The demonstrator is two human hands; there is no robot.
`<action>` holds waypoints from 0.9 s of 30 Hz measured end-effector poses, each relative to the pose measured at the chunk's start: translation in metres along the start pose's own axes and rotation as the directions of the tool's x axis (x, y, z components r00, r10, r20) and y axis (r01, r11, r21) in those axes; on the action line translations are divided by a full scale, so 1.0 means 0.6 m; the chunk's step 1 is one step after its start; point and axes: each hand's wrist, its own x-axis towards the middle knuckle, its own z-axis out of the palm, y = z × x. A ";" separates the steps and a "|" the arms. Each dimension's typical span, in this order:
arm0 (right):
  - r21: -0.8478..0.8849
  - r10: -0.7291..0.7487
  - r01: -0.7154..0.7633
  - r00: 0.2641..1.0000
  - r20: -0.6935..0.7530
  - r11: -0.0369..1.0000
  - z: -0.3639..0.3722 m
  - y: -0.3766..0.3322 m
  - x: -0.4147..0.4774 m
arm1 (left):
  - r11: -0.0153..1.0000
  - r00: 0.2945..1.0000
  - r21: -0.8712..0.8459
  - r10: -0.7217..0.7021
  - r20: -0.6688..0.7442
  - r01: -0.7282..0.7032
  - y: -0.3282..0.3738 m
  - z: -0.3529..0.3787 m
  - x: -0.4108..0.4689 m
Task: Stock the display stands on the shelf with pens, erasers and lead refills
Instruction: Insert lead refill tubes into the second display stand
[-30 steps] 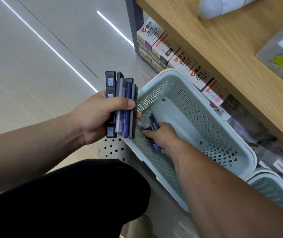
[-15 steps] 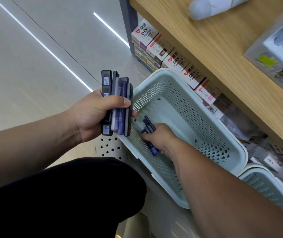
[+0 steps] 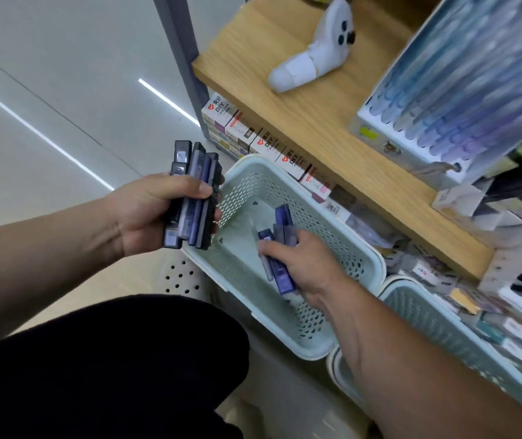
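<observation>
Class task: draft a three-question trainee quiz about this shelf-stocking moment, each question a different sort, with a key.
1. True or false: the left hand grips a stack of slim lead refill cases.
2. Where is the right hand, which holds blue refill cases? A. inside the mint-green basket; B. flat on the floor; C. on the person's knee.
3. Fill in: the white plush toy lies on the ______ shelf.
Key: 1 true; 2 A; 3 wooden.
</observation>
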 end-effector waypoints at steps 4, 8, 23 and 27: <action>0.203 -0.128 0.138 0.990 -0.059 0.970 -0.040 -0.100 -0.106 | 0.980 0.992 0.192 0.031 0.122 -0.054 0.071 0.092 -0.045; 0.291 -0.249 0.283 0.957 -0.150 0.914 -0.099 -0.162 -0.237 | 0.955 0.982 0.263 0.095 0.166 -0.137 0.102 0.227 -0.093; 0.351 -0.357 0.412 0.909 -0.214 0.841 -0.278 -0.110 -0.515 | 0.991 0.995 0.121 0.049 0.081 -0.059 -0.127 0.563 -0.216; 0.364 -0.341 0.406 0.911 -0.231 0.838 -0.297 -0.100 -0.525 | 0.984 0.995 0.153 0.081 0.058 -0.089 -0.149 0.584 -0.218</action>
